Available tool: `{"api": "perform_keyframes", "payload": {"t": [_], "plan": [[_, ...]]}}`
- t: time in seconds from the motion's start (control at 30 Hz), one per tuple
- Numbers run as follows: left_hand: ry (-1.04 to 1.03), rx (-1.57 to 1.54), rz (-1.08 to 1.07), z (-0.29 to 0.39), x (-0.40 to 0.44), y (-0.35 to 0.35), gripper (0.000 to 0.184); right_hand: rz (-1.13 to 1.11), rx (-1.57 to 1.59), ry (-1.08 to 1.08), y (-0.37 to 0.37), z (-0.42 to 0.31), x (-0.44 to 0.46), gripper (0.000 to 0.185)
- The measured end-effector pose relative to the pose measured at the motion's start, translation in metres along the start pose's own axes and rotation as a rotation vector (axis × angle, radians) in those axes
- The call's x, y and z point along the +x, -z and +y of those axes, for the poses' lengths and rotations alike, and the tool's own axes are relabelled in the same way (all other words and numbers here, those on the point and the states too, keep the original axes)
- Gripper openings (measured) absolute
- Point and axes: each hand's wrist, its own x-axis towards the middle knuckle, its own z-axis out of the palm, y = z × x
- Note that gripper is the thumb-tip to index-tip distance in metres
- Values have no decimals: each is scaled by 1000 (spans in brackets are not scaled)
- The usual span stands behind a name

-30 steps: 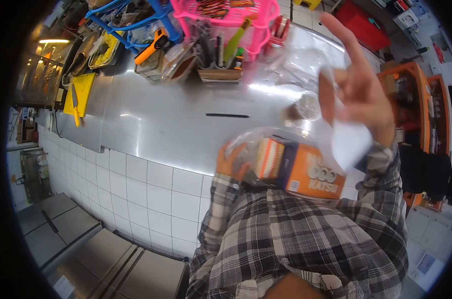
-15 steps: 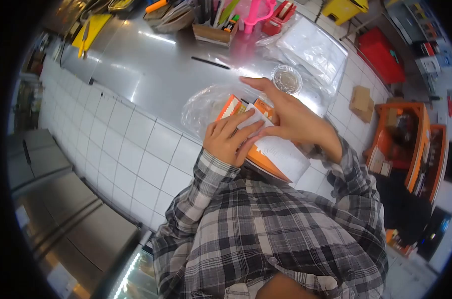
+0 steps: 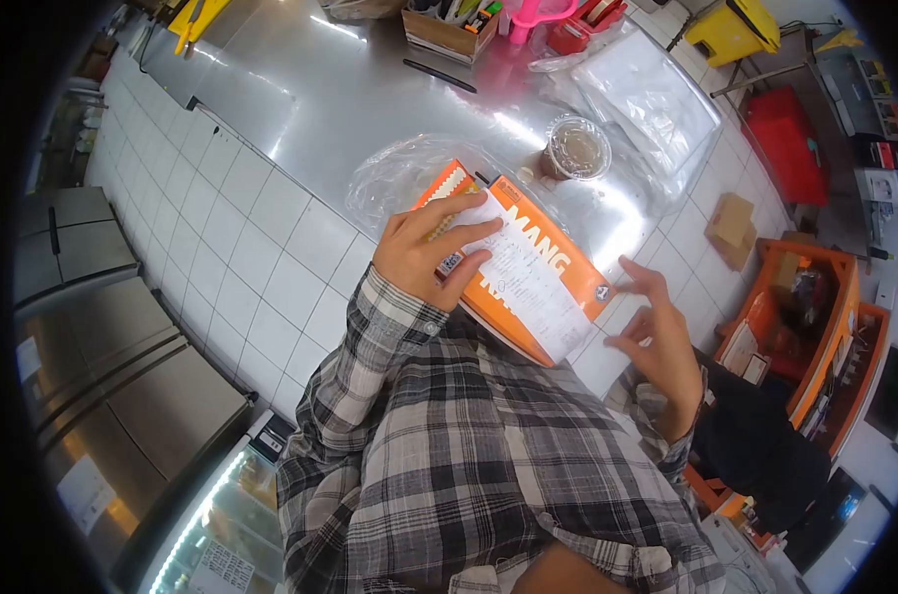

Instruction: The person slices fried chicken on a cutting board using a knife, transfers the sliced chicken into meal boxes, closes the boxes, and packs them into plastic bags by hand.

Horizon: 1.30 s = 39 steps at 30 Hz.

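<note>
The left hand [image 3: 419,247] rests with fingers parted, their tips on one white slip [image 3: 533,289]; whether it also grips the orange box [image 3: 543,235] (lettered MANG) under the paper, I cannot tell. That box lies at the left hand's three o'clock and the right hand's ten. The right hand [image 3: 659,342], loosely spread, hovers near its corner. Clocking from the left hand, a second, zigzag-trimmed box [image 3: 447,188] sits partly covered at one. On the steel table [image 3: 340,109]: one clear bag [image 3: 389,176] at eleven, one lidded cup [image 3: 579,148] at two, one black pen [image 3: 439,76] at twelve. Farther, on white tiles [image 3: 686,247], one carton [image 3: 731,233] stands at three.
</note>
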Motion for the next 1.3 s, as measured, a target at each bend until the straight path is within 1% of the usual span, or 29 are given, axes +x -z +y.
{"api": "perform_keyframes", "payload": {"t": [0.1,0.2,0.3,0.4,0.43,0.53,0.57,0.67,0.77,0.87,0.97,1.07,1.17,1.3], "plan": [[16,21,5,4,0,3,35,215,-49,98,-6,19,7,51],[26,-54,39,3,0,-3,35,286,156,-74,-11,18,11,31],[57,-47,40,11,2,-1,36,379,294,-73,-14,12,16,35],[95,-54,38,12,5,1,37,431,269,300,-23,7,35,44],[103,-61,33,12,4,0,37,360,266,295,-23,3,34,54],[114,-75,36,11,4,1,37,229,224,293,-22,1,36,58],[114,-78,40,11,4,1,37,219,206,281,-21,0,37,57],[132,-88,42,16,2,0,37,309,74,384,-20,-1,35,57],[147,-86,42,19,3,3,36,305,91,449,-21,-7,31,58],[160,-75,32,21,2,3,35,203,51,477,-24,-10,29,64],[165,-94,26,21,3,3,35,176,-28,456,-24,-11,29,69],[175,-130,32,22,4,4,35,192,59,443,-22,-7,28,71],[178,-152,31,21,4,3,35,162,-7,441,-25,-6,30,74],[176,-175,45,22,3,3,35,145,63,397,-26,0,30,80]]}}
